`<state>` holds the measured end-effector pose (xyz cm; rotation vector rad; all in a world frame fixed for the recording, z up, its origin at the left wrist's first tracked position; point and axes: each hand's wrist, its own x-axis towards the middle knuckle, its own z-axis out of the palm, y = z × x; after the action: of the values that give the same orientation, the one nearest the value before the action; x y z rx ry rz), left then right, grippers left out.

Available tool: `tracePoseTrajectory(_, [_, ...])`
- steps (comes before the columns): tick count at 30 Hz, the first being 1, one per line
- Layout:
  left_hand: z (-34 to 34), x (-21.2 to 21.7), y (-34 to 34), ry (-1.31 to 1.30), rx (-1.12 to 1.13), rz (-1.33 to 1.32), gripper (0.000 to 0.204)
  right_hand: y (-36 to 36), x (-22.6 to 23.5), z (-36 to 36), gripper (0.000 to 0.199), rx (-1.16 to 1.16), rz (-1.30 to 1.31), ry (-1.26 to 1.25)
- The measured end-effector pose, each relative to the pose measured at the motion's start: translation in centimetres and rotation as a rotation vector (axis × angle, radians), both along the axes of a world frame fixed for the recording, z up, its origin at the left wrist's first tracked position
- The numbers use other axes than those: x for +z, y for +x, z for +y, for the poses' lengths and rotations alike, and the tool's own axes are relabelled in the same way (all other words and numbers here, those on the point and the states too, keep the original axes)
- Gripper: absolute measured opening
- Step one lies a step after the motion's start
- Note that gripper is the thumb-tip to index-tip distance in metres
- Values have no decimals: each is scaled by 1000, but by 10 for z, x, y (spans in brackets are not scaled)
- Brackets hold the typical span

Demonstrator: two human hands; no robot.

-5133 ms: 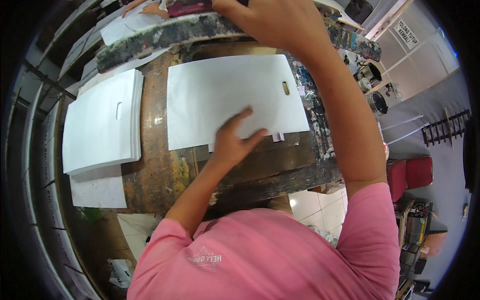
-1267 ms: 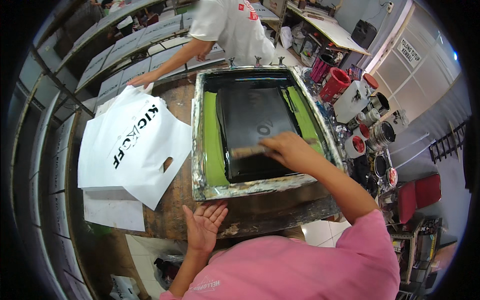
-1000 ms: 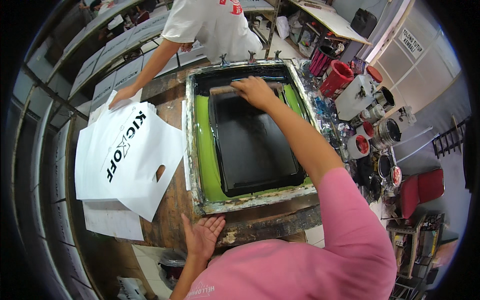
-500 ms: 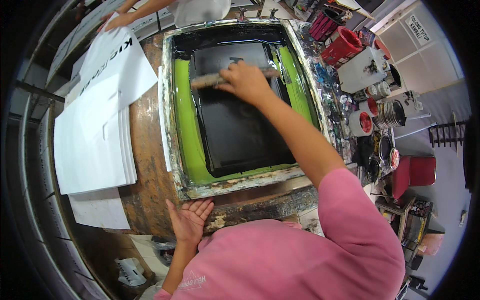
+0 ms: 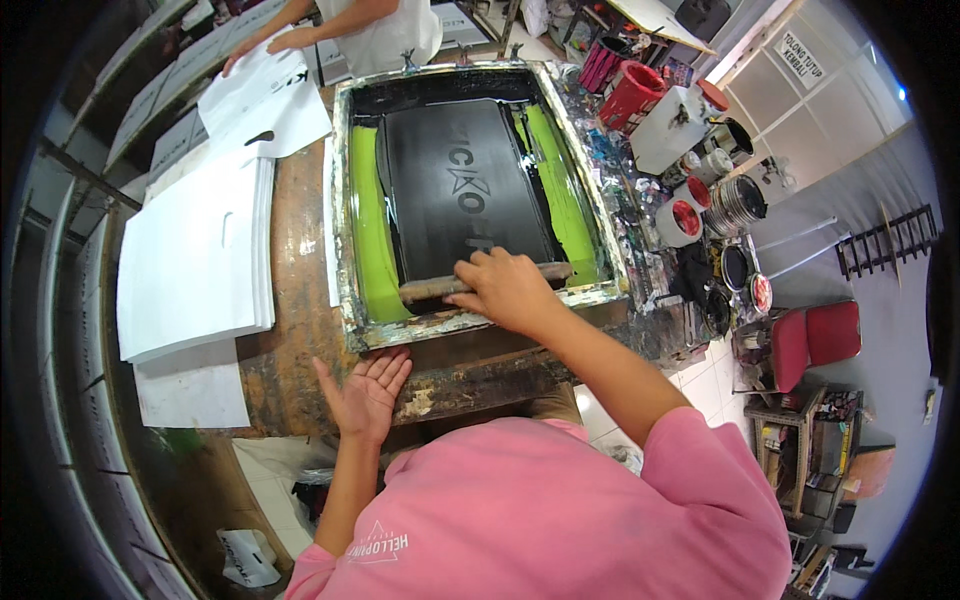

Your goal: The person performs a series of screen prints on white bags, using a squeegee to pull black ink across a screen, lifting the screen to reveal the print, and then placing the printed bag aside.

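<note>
My right hand [image 5: 508,286] is closed around the wooden handle of a squeegee [image 5: 428,289], which lies across the near end of a printing screen [image 5: 378,240]. Black ink coats the middle of the mesh, with dark lettering visible in it, and bright green bands run down both sides. The screen's wooden frame [image 5: 341,225] is crusted with dried paint. Below its near left corner, my left hand [image 5: 366,396] is palm up with fingers spread, holding nothing.
A stack of white bags [image 5: 195,262] lies on the stained wooden table [image 5: 298,235] at left. Beyond it, a co-worker's hands [image 5: 290,38] handle a printed white bag [image 5: 262,98]. Paint tubs [image 5: 682,220] and a white jerrycan [image 5: 668,130] crowd the right side. A red chair [image 5: 832,332] stands farther right.
My right hand has drawn the squeegee toward me, from the far part of the screen to its near end. Lettering now shows in the ink. The co-worker's printed bag has shifted away.
</note>
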<state>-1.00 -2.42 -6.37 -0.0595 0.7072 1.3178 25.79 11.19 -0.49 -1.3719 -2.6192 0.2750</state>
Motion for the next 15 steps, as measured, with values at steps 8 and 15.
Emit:
tracePoseTrajectory(8, [1, 8, 1, 93, -7, 78, 110, 0, 11, -33, 40, -5, -40, 292])
tracePoseTrajectory(15, [19, 77, -8, 663, -61, -51, 106, -12, 109, -11, 34, -99, 115, 605])
